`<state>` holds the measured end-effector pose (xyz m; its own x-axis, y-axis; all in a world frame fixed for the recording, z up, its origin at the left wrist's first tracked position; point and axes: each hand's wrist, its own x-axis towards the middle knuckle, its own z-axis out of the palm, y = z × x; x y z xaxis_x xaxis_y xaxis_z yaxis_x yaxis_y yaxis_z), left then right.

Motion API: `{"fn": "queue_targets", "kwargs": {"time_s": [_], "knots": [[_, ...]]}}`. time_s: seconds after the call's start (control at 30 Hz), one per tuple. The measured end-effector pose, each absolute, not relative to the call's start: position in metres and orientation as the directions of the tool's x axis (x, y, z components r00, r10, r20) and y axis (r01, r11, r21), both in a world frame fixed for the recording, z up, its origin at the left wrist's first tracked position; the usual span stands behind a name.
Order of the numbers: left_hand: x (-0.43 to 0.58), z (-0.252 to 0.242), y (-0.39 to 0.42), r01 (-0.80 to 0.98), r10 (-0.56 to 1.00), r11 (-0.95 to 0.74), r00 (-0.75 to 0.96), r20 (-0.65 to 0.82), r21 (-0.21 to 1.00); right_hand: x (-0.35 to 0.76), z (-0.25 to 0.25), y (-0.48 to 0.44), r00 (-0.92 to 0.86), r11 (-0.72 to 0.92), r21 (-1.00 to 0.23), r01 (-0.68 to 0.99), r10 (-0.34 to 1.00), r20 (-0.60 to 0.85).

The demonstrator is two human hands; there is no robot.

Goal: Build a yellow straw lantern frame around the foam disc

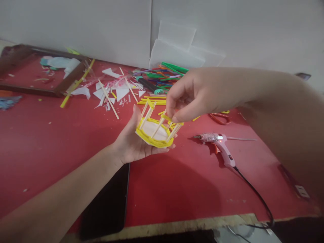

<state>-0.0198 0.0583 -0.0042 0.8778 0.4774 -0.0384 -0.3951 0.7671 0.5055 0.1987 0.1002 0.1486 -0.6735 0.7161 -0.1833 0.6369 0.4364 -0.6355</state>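
Observation:
My left hand cradles a small round craft model from below, with the thumb at its left edge. The model has a white base, a rim of yellow pipe cleaner and thin wooden sticks standing up from it. Short yellow pieces span the tops of some sticks. Above the model, my right hand is closed in a pinch on a short piece of yellow pipe cleaner at the stick tops. Its fingertips partly hide the model's far right side.
A pink glue gun with a black cord lies to the right, near red-handled scissors. Colourful pipe cleaners, white scraps and a brown frame lie behind. A dark tablet-like slab rests at the front edge.

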Motion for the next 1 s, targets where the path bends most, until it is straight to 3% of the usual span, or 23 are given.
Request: {"fn": "queue_targets", "kwargs": {"time_s": [0.2,0.5,0.57,0.67,0.77,0.87,1.0], "knots": [[-0.019,-0.004,0.055,-0.399,0.503,0.771,0.860,-0.089,0.496,0.203,0.159,0.096,-0.620,0.401,-0.563,0.723,0.736,-0.271],[-0.019,-0.003,0.053,-0.385,0.529,0.737,0.840,-0.119,0.555,0.197,0.153,0.090,-0.560,0.319,-0.627,0.711,0.796,-0.229],[-0.019,-0.006,0.053,-0.382,0.540,0.716,0.834,-0.116,0.584,0.197,0.157,0.084,-0.512,0.320,-0.603,0.731,0.841,-0.174],[-0.018,-0.011,0.052,-0.428,0.621,0.621,0.780,-0.079,0.656,0.199,0.158,0.063,-0.370,0.322,-0.605,0.728,0.928,0.049],[-0.018,-0.011,0.050,-0.487,0.681,0.556,0.732,-0.033,0.674,0.200,0.132,0.035,-0.098,0.251,-0.769,0.588,0.966,0.240],[-0.019,-0.005,0.051,-0.529,0.670,0.610,0.741,-0.029,0.590,0.201,0.086,0.014,0.094,0.165,-0.949,0.270,0.976,0.197],[-0.020,0.003,0.052,-0.586,0.683,0.646,0.730,-0.029,0.489,0.201,0.037,0.001,0.300,0.124,-0.987,-0.105,0.950,0.087]]}}
